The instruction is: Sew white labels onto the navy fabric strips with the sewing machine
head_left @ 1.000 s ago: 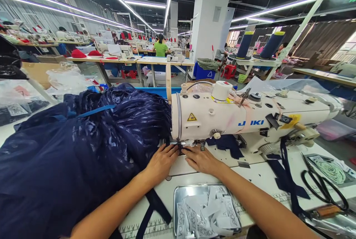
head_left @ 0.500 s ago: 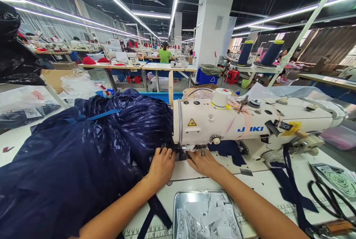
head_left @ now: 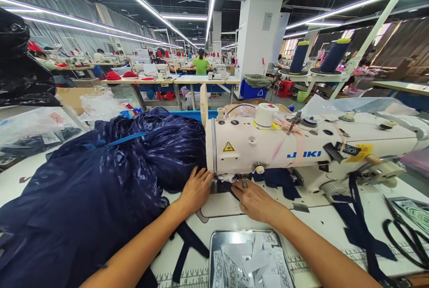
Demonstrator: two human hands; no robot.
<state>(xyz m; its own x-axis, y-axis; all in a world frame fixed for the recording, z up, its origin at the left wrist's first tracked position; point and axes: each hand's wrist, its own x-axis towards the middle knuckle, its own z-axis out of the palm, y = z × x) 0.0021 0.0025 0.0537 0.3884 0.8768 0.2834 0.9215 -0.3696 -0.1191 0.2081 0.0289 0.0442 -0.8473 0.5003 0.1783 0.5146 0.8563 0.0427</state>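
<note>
A white sewing machine (head_left: 271, 145) stands across the table in front of me. Just left of its needle, my left hand (head_left: 196, 191) is closed on the edge of the navy fabric (head_left: 80, 194), knuckles up. My right hand (head_left: 256, 201) is right of the presser foot, fingers bent and pressed together on navy fabric beneath the machine head; the fingertips are partly hidden by the machine. The big heap of shiny, gathered navy fabric spreads over the left of the table, a blue strip (head_left: 127, 139) lying on top.
A metal tray (head_left: 212, 261) of white printed labels lies between my forearms. Black scissors (head_left: 407, 239) and navy strips (head_left: 365, 234) are at right. Two navy thread cones (head_left: 299, 57) stand behind the machine. A black plastic bag (head_left: 27, 64) hangs at left; co-workers sit farther back.
The gathered fabric beside the needle has shifted, baring more of the machine bed near my left hand. My right hand has drawn slightly right and toward me. The view has turned a little.
</note>
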